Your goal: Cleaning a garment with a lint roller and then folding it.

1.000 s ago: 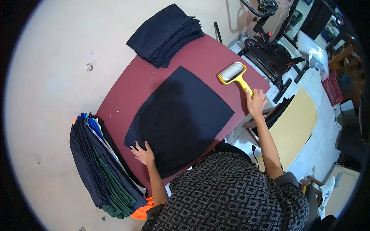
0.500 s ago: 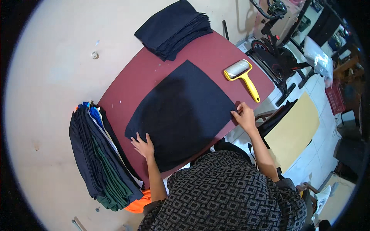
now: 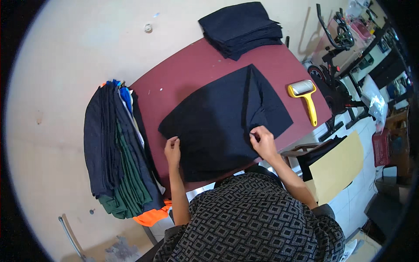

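A dark navy cloth piece (image 3: 209, 126) lies on the maroon tabletop (image 3: 174, 70), with a creased fold near its right side. My left hand (image 3: 173, 146) pinches its left edge. Lower right of centre, my right hand (image 3: 260, 139) grips the cloth at the fold, fingers closed. A yellow-handled lint roller (image 3: 309, 101) lies beside the cloth on the right. Behind it, a stack of dark cloth pieces (image 3: 238, 28) rests on the table's far end.
Many hanging cloths (image 3: 111, 148), dark, green and orange, are at the table's left end against the wall. An exercise bike (image 3: 331, 78) stands beyond the right side. A pale yellow board (image 3: 336, 168) and a red crate (image 3: 380, 148) are lower right.
My right hand has left the lint roller and taken hold of the cloth, which is now creased on the right. My left hand has closed on the left edge. The view has shifted.
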A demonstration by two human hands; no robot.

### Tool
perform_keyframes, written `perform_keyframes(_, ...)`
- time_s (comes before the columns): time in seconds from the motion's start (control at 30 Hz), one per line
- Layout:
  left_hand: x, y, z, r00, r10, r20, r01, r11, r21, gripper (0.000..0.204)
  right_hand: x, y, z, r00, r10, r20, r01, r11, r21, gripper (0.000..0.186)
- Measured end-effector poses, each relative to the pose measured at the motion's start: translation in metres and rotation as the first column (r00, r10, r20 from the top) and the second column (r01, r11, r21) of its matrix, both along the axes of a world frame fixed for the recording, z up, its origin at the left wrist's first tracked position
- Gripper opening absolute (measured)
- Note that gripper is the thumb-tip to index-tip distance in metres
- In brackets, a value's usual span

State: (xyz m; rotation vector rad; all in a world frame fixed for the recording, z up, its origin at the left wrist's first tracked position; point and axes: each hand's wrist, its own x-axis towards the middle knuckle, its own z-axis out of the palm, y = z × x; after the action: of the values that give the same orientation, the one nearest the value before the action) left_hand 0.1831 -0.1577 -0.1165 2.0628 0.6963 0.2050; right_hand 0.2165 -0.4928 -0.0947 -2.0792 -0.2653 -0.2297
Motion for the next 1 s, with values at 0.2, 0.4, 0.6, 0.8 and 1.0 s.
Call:
perform_keyframes(0.2, -0.008, 0.005, 0.007, 0.992, -0.114, -0.054, 0.068, 0.842, -0.535, 0.034, -0.025, 0.076, -0.009, 0.977, 0.211, -0.011, -0.21, 0.966, -0.15, 0.009)
perform_keyframes(0.4, -0.006, 0.024, 0.005, 0.982, -0.176, -0.061, 0.085, 0.713, -0.696, 0.042, -0.053, 0.137, -0.004, 0.937, 0.338, -0.087, -0.346, 0.932, -0.107, 0.01)
perform_keyframes(0.6, -0.001, 0.03, -0.001, 0.993, -0.099, -0.068, 0.007, 0.615, -0.788, 0.046, -0.079, 0.185, -0.003, 0.909, 0.416, 0.0, -0.416, 0.909, 0.002, 0.012)
perform_keyframes(0.8, 0.011, 0.039, -0.016, 1.0, 0.009, 0.02, 0.007, 0.749, -0.662, 0.029, -0.1, 0.201, 0.0, 0.855, 0.518, 0.012, -0.518, 0.855, -0.002, 0.014)
perform_keyframes(1.0, -0.001, 0.044, -0.025, 0.989, 0.128, 0.075, -0.059, 0.801, -0.596, 0.021, -0.116, 0.189, -0.017, 0.807, 0.587, -0.062, -0.59, 0.8, -0.11, 0.011)
